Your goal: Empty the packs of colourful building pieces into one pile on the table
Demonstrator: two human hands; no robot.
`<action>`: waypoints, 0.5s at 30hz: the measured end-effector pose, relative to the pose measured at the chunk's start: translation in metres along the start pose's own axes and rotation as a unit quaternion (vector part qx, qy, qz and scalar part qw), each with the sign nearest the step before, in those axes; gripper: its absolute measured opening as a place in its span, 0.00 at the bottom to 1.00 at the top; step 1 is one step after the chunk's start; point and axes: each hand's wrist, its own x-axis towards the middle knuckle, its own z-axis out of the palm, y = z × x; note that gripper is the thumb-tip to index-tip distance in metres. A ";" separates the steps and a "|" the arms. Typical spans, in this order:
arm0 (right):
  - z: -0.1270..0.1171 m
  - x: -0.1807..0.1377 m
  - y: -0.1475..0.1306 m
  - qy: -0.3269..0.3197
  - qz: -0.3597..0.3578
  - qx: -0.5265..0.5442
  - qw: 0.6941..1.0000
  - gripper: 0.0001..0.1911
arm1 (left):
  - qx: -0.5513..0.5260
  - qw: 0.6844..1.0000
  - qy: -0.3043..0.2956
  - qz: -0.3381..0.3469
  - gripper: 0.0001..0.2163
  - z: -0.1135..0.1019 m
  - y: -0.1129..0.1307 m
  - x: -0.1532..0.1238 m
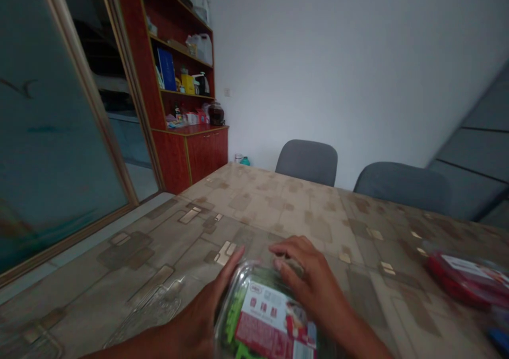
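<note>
The labelled clear box (pixel 265 316) has green contents (pixel 230 319).

Head-worn view over the table (pixel 294 205)
It looks forward and down across the tabletop, the left hand (pixel 204 308) and right hand (pixel 312 277) close below, the wall (pixel 338 72) farther off.

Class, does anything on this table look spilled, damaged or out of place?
Nothing clearly stands out. No spill shows around the labelled container between the left hand and right hand. The red package at right is blurred and the clear plastic at lower left is faint, so small damage cannot be ruled out.
</note>
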 end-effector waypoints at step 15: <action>0.014 0.002 -0.006 -0.038 0.082 0.096 0.991 0.06 | -0.031 0.999 -0.039 -0.020 0.49 0.011 0.005 -0.001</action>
